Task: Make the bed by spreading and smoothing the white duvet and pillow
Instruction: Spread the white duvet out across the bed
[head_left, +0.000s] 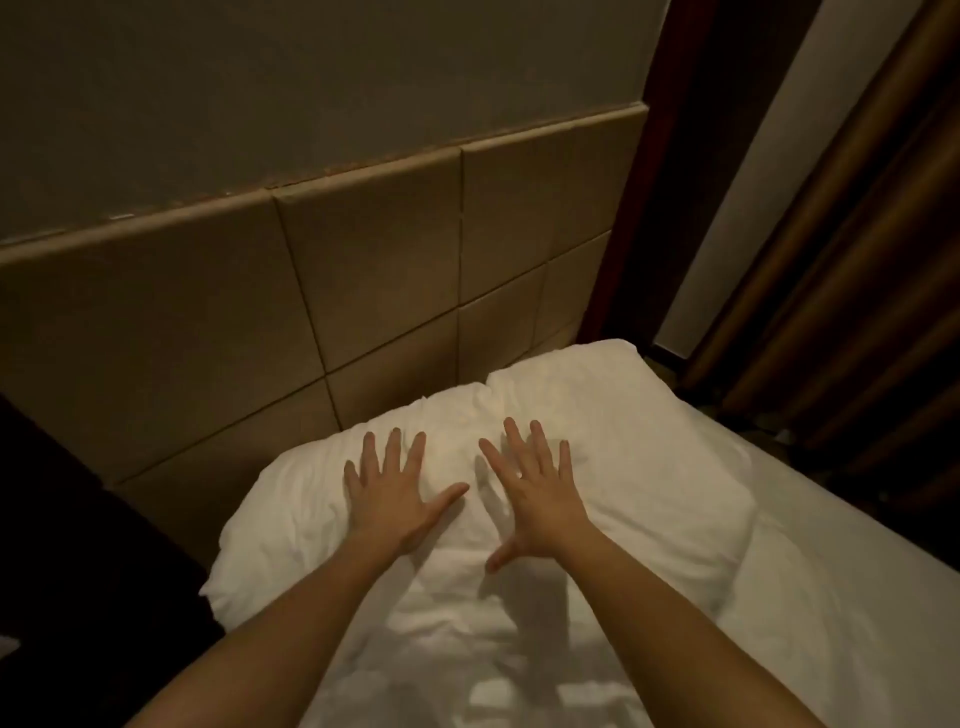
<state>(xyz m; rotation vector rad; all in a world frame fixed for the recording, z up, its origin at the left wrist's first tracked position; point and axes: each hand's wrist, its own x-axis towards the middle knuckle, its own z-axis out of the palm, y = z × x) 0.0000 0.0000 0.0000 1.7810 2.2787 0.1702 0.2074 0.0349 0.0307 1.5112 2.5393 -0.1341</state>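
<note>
A white pillow (623, 457) lies at the head of the bed against the padded headboard. My left hand (389, 493) rests flat on its left half, fingers spread and straight. My right hand (535, 493) presses flat on its middle, fingers spread, thumb pointing down toward me. Below my forearms the white duvet (467, 670) lies wrinkled across the bed. A smoother white sheet (841, 597) shows to the right of the pillow.
A tan padded headboard (260, 322) with square panels stands behind the pillow. A dark piece of furniture (78, 545) sits at the bed's left side. Brown curtains (857, 260) hang at the right beyond the bed's edge.
</note>
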